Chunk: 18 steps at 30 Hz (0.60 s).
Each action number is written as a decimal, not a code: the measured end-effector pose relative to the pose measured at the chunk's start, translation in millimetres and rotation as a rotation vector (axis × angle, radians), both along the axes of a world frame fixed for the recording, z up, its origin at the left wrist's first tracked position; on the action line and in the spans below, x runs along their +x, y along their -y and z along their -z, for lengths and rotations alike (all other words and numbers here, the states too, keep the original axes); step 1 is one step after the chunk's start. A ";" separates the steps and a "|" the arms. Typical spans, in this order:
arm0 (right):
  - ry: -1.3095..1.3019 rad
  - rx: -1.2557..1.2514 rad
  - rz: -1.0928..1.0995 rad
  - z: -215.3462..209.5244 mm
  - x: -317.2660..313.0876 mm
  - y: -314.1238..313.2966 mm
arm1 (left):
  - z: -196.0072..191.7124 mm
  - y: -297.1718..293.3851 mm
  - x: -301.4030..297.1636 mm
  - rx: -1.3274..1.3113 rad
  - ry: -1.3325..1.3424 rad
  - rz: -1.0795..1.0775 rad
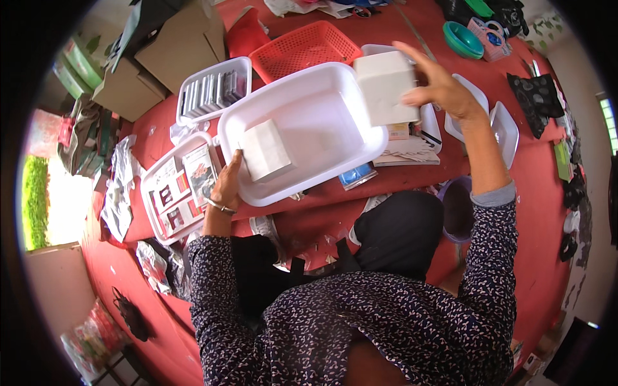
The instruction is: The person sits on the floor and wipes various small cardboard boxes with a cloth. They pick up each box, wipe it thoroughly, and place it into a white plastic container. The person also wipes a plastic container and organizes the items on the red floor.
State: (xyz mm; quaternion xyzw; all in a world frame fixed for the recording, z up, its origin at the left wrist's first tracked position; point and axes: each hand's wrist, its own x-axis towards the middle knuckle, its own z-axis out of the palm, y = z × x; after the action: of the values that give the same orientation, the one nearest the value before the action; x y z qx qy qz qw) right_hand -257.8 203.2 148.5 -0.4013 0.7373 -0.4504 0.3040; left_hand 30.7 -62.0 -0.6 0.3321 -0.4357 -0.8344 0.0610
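The person sat on a red floor (515, 193) with a large white plastic tub (302, 128) in front of the knees. The left hand (226, 186) rested at the near-left rim of the tub, and its fingers touched a small white box (264, 151) that stood tilted inside the tub, near its left wall. The grip of this hand looked loose, with the fingers laid against the box and the rim rather than closed around it. The right hand (438, 87) was raised above the far-right corner of the tub, and its grip was closed on a second, bigger white box (385, 87), with the thumb on the near face and the fingers spread behind it.

To the left of the tub lay a white tray with printed cards (177, 193). Behind it stood another white tray with grey packets (212, 90), and just beside that a red basket (302, 48). A teal bowl (462, 40) was well apart, at the far right.
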 end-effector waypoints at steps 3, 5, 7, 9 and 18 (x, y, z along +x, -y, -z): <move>-0.555 0.218 -0.052 7.7 29.0 51.0 | -16.3 -10.6 -4.6 -0.033 -0.005 0.013; -0.702 0.427 -0.018 6.4 57.9 82.6 | -11.9 -9.5 -4.9 -0.001 -0.038 0.024; -0.776 0.508 -0.064 29.2 63.1 109.7 | -16.9 -13.7 -7.8 0.012 -0.039 -0.016; -0.793 0.561 -0.076 41.4 73.5 134.1 | -21.4 -13.5 -9.8 -0.003 -0.039 -0.065; -0.478 -0.126 0.182 37.9 -18.4 112.1 | -13.6 37.1 18.4 -0.010 -0.148 -0.266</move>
State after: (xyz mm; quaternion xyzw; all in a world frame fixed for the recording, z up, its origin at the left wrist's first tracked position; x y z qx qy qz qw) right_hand -276.2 91.1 110.6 -0.4463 0.7918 -0.4135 0.0538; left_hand 49.1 -99.1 13.0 0.3241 -0.3863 -0.8389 0.2049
